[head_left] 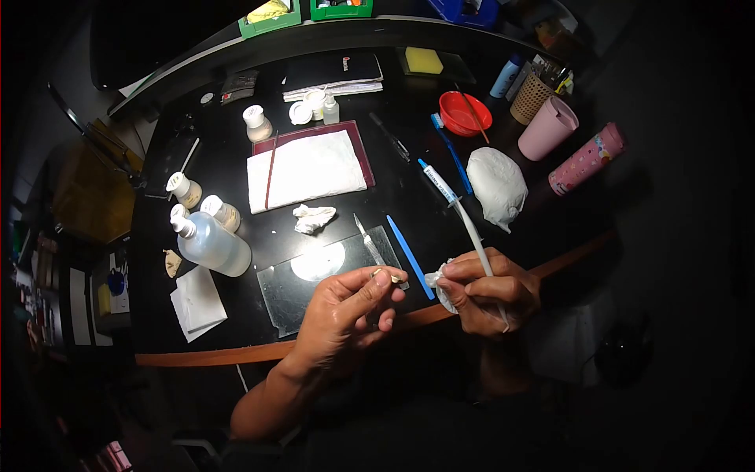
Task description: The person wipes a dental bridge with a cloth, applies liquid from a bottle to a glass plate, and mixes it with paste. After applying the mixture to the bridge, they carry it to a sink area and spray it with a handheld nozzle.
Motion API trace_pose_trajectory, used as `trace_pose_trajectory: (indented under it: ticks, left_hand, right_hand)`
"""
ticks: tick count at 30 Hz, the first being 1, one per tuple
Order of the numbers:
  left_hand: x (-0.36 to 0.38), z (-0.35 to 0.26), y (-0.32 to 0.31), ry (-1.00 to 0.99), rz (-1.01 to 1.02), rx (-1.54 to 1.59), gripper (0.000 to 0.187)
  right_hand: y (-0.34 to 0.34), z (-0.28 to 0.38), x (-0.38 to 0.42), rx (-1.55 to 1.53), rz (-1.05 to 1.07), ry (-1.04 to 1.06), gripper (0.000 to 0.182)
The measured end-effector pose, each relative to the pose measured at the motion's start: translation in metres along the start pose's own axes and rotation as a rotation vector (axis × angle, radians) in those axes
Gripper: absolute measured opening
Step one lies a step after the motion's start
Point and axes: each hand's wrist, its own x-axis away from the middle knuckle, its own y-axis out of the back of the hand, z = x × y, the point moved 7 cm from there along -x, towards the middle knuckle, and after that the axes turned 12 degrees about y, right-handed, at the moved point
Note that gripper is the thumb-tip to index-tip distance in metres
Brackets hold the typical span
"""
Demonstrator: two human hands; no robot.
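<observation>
My left hand [342, 315] is closed, with thumb and forefinger pinching a small cream-white piece [396, 278] that resembles a dental crown. Beside it, my right hand [494, 293] grips a crumpled white tissue [444, 293]. A white-bodied paste syringe [439, 182] with a blue tip points away from me. Its long white plunger [473, 232] runs back across my right fingers, apparently tucked between them. Between the hands, on the table, lies a blue stick-like tool [410, 256]. A scalpel-like knife [368, 240] rests on a glass slab [287, 287] beyond my left hand.
White paper towel [307, 169] with a thin brush covers a dark red pad. Bottles [216, 245] and small jars stand left. At right are a white bundle [497, 187], red bowl [456, 110], toothbrush [452, 157] and pink cups [548, 130]. The table's wooden edge [236, 354] runs in front.
</observation>
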Motion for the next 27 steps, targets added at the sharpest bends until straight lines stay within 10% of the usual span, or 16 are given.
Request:
trace_pose_trajectory:
  ticks: [27]
  left_hand:
    - [-0.011,0.019,0.012,0.114,0.135,0.235,0.031]
  right_hand:
    - [-0.024,0.01,-0.018,-0.011,0.033,0.007,0.028]
